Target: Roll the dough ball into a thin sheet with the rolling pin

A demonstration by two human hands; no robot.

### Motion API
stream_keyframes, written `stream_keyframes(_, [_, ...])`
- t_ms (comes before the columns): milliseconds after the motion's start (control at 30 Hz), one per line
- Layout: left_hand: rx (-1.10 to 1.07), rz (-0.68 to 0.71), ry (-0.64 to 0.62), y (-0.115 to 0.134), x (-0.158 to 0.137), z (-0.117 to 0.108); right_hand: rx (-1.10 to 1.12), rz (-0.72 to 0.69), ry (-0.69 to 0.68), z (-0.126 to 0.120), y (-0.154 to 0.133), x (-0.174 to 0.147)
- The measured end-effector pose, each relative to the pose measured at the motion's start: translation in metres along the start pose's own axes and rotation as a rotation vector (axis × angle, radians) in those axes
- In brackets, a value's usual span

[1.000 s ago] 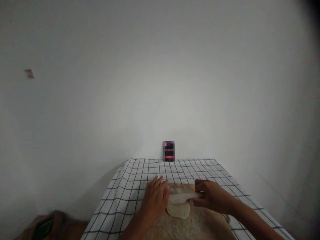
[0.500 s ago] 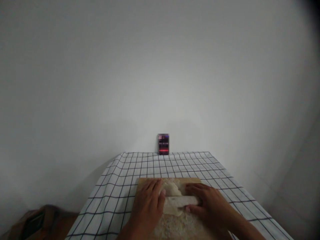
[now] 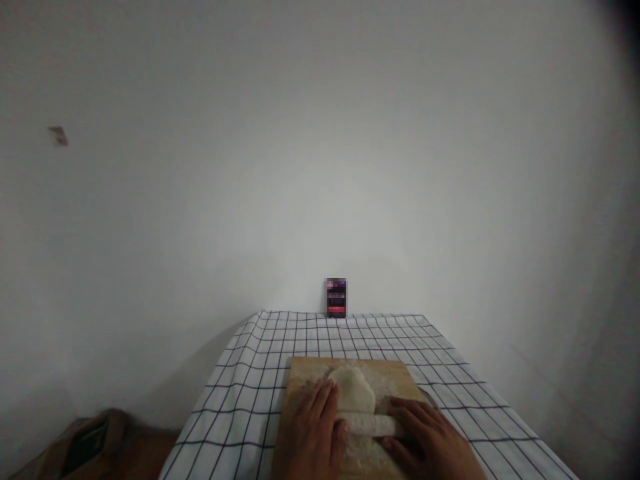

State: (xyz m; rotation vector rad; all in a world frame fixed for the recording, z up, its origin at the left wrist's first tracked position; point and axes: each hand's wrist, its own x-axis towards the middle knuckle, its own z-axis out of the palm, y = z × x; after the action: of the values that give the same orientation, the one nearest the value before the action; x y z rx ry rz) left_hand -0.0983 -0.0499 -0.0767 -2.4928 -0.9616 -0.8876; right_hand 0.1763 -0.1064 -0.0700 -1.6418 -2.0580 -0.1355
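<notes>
A pale, flour-dusted rolling pin (image 3: 370,425) lies crosswise over the near edge of a flattened piece of dough (image 3: 354,389). My left hand (image 3: 314,430) is on the pin's left end, fingers extended forward along the dough's left side and thumb by the pin. At the right end, my right hand (image 3: 431,437) closes over the pin with its thumb on the near side. Both ends of the pin are hidden under the hands. Beneath everything is a wooden board (image 3: 300,367) with flour scattered on it.
A black-and-white checked cloth (image 3: 240,400) covers the table. At its far edge a blurred phone-like dark object (image 3: 337,300) leans on the white wall (image 3: 320,167). The rim of a round object (image 3: 429,398) shows behind my right hand. A brown box (image 3: 93,440) sits low on the left.
The rolling pin and both hands have come back toward me, uncovering more of the dough's far part. The view has also shifted slightly.
</notes>
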Motion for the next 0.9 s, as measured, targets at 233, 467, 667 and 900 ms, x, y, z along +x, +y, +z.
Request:
stream_keyframes(233, [-0.118,-0.16,-0.108,0.0,0.009,-0.002,-0.076,-0.045,0.059,-0.01,-0.003,0.01])
stream_keyframes(467, [-0.146,-0.244,-0.113,-0.023,0.048,0.012,-0.004,0.009,-0.045,-0.032,-0.02,0.042])
stream_keyframes(667, [-0.083,-0.226,-0.122,-0.043,0.063,0.036,-0.026,0.044,-0.035,-0.028,-0.009,0.067])
stream_keyframes(900, [-0.146,-0.176,-0.028,-0.033,0.05,0.033,0.01,0.048,-0.089,-0.019,0.002,0.068])
